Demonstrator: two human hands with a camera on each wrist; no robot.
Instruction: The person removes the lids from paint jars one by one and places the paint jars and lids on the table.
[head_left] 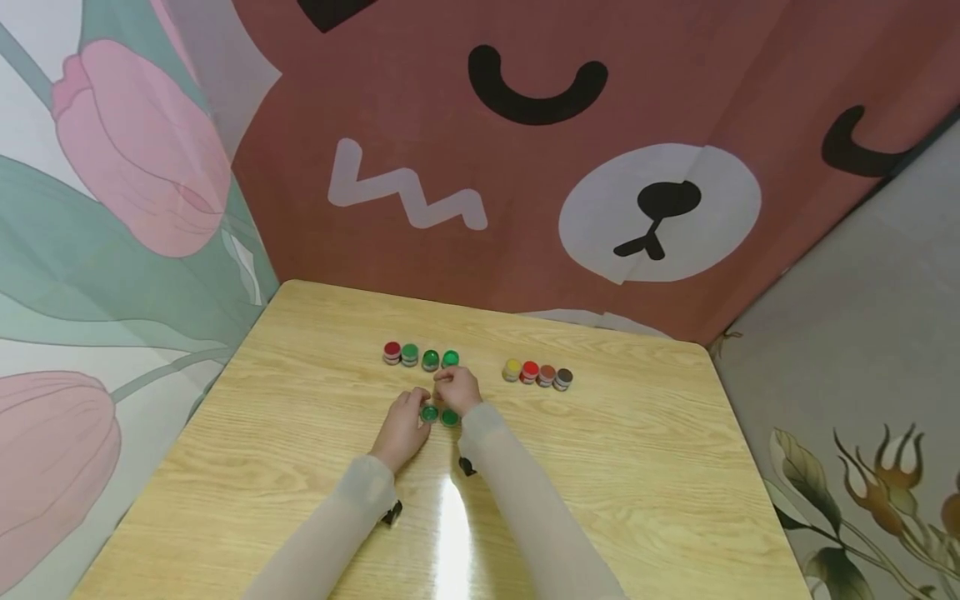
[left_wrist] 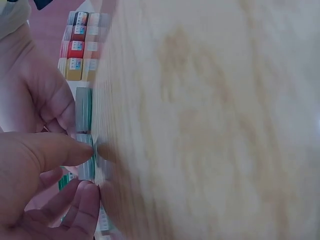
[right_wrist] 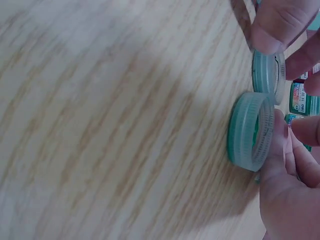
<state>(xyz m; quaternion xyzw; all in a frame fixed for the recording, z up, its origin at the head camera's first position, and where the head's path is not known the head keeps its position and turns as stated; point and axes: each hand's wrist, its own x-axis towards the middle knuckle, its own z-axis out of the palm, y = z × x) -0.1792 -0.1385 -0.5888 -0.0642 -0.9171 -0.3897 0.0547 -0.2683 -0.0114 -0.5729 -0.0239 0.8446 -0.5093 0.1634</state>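
Two round clear-and-green jar lids lie side by side on the wooden table. My left hand (head_left: 402, 429) has its thumb and fingers about the edges of the left lid (head_left: 429, 413), pinching it; the left wrist view shows this lid (left_wrist: 87, 170) between thumb and fingertips. The right lid (head_left: 449, 417) lies just below my right hand (head_left: 459, 390), and its ribbed rim (right_wrist: 245, 131) stands out in the right wrist view. Bent fingers of the right hand hover behind the lids, near a green-topped jar (head_left: 450, 358). Whether they hold anything is hidden.
Behind the hands, a row holds a dark red jar (head_left: 392, 352), a green jar (head_left: 409, 355) and another green jar (head_left: 431, 360). Farther right stand yellow (head_left: 512, 370), red (head_left: 530, 372), brown (head_left: 547, 375) and dark (head_left: 563, 379) jars. Printed cloth (head_left: 420, 275) hangs behind the table (head_left: 637, 467).
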